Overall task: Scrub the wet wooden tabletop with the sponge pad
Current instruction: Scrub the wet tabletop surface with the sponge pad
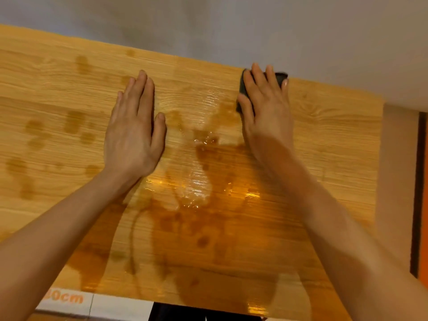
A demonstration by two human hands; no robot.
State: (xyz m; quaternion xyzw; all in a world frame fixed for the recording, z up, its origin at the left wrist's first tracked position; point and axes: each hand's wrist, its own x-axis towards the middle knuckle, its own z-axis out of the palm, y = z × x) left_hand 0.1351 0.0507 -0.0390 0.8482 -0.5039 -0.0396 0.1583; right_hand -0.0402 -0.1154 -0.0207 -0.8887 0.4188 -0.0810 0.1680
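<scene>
The wooden tabletop (69, 72) fills the view, light oak grain with dark wet patches and shiny water (196, 193) pooled in the middle and toward the near edge. My right hand (266, 107) presses flat on a dark sponge pad (242, 85) at the table's far edge; the pad shows only at the fingertips and beside the thumb. My left hand (134, 133) lies flat on the wood, fingers together, palm down, holding nothing, left of the wet streak.
A grey wall (231, 26) runs behind the table's far edge. At the right end of the table stands a pale surface with a dark and orange vertical strip (420, 193). A white strip with orange lettering (67, 298) shows at the near left edge.
</scene>
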